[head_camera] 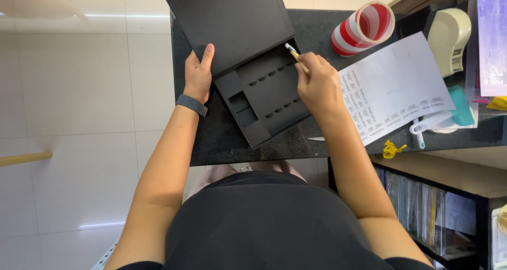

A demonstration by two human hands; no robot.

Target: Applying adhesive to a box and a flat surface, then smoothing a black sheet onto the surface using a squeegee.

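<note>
A black box (264,98) lies open on the dark counter (222,138), its lid (227,22) raised at the far side. The black insert inside has long slots and two small square pockets. My left hand (198,74) grips the box's left edge where the lid meets the tray; a dark band is on that wrist. My right hand (317,82) holds a small brush (294,53) with a pale wooden handle. The brush tip touches the far right corner of the insert.
A red-and-white striped tape roll (363,28) stands at the back right. A printed white sheet (396,88) lies to the right of the box. Beyond it are a beige tape dispenser (449,38), a teal-and-white tool (441,119) and a yellow clip (392,148). Shelves sit below right.
</note>
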